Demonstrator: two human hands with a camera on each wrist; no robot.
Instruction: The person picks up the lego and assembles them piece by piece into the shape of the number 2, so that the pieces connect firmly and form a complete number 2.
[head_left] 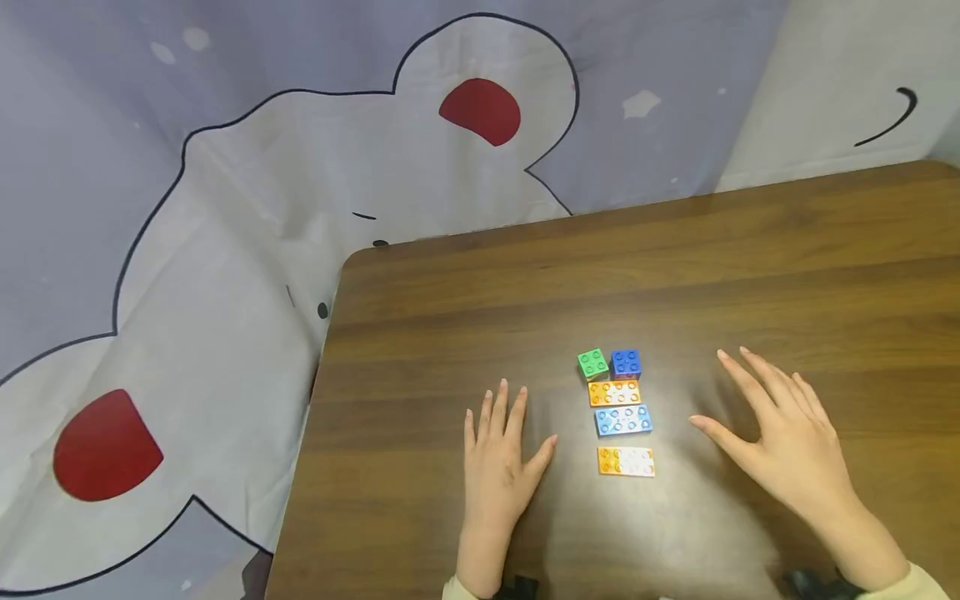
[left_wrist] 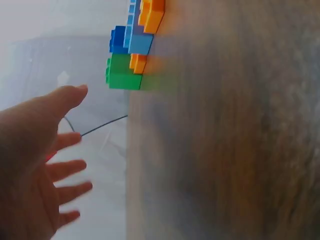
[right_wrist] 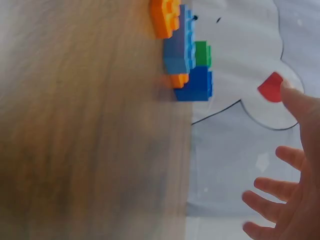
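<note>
Several toy building bricks stand on the table between my two hands. At the back are a green square brick (head_left: 592,364) and a dark blue square brick (head_left: 626,363), side by side. In front of them lies an orange oblong brick (head_left: 614,392), then a light blue oblong brick (head_left: 623,420). Nearest me, a little apart, sits another orange brick (head_left: 626,462), pale with glare on its right half. My left hand (head_left: 495,475) is left of the bricks with fingers straight. To their right, my right hand (head_left: 795,442) has its fingers spread. Neither hand holds anything.
The brown wooden table (head_left: 450,317) has a rounded back left corner. Behind it and along its left side hangs a pale curtain (head_left: 247,208) with outlined cartoon shapes and red patches. Cream sleeves (head_left: 903,583) and dark wrist straps show at my wrists.
</note>
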